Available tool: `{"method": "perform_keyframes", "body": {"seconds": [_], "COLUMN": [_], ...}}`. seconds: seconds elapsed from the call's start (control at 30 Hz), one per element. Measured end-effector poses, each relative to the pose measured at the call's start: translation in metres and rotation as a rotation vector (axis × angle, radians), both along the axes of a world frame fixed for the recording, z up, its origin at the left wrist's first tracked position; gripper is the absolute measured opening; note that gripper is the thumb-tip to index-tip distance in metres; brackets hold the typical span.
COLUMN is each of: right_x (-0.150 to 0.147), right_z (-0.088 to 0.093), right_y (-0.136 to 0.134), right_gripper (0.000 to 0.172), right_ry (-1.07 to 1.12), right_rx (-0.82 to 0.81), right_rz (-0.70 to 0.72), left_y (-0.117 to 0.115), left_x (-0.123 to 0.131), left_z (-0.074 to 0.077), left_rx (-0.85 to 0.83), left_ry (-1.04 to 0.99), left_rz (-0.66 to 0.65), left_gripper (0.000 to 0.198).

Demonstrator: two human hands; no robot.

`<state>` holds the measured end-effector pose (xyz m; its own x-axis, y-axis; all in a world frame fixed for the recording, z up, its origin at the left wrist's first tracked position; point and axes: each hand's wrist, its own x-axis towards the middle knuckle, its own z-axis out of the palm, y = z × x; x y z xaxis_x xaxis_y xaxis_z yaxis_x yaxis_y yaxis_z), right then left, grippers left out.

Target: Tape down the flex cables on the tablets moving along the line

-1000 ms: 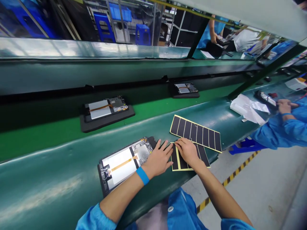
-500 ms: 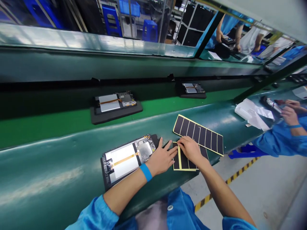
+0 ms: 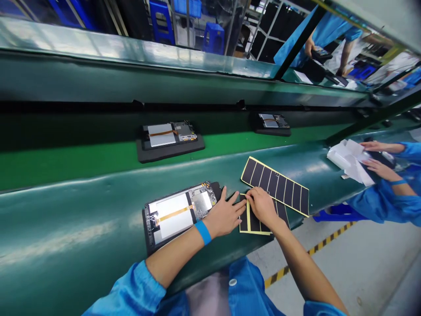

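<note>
My left hand (image 3: pixel 225 215) lies flat with fingers spread, pressing on the left edge of a yellow-backed sheet of black strips (image 3: pixel 251 221) at the bench's near edge. My right hand (image 3: pixel 262 206) rests on the same sheet with its fingertips pinched at the top of one black strip. An opened device (image 3: pixel 179 211) with a white panel, an orange flex cable and a circuit board sits in a black tray just left of my left hand. A second, fuller sheet of black strips (image 3: pixel 279 186) lies just beyond my hands.
Two more trays with opened devices (image 3: pixel 169 134) (image 3: pixel 272 120) ride the green conveyor belt (image 3: pixel 82 162) behind the bench. At the right a co-worker's hands (image 3: pixel 378 166) in blue sleeves rest by white wrapping (image 3: pixel 348 160). Blue stools stand far back.
My hands stay on the near sheet, the right fingertips working at a strip. The trays on the belt have drifted right in view. The co-worker's hands moved onto the white wrapping.
</note>
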<state>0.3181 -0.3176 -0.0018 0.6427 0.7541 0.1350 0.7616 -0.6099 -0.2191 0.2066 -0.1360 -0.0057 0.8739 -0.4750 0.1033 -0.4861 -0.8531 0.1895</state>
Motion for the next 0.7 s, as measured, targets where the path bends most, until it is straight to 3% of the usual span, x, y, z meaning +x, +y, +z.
{"method": "perform_keyframes", "body": {"seconds": [0.7], "right_x": [-0.005], "right_z": [-0.021], "right_y": [-0.008], "right_gripper": [0.023], "right_ry": [-0.120], "right_rx": [0.111], "right_rz": [-0.050], "left_y": [-0.002], "left_x": [0.001], "left_z": [-0.006], "left_rx": [0.005], "left_ry": [0.014], "left_rz": [-0.008], "left_gripper": [0.049]}}
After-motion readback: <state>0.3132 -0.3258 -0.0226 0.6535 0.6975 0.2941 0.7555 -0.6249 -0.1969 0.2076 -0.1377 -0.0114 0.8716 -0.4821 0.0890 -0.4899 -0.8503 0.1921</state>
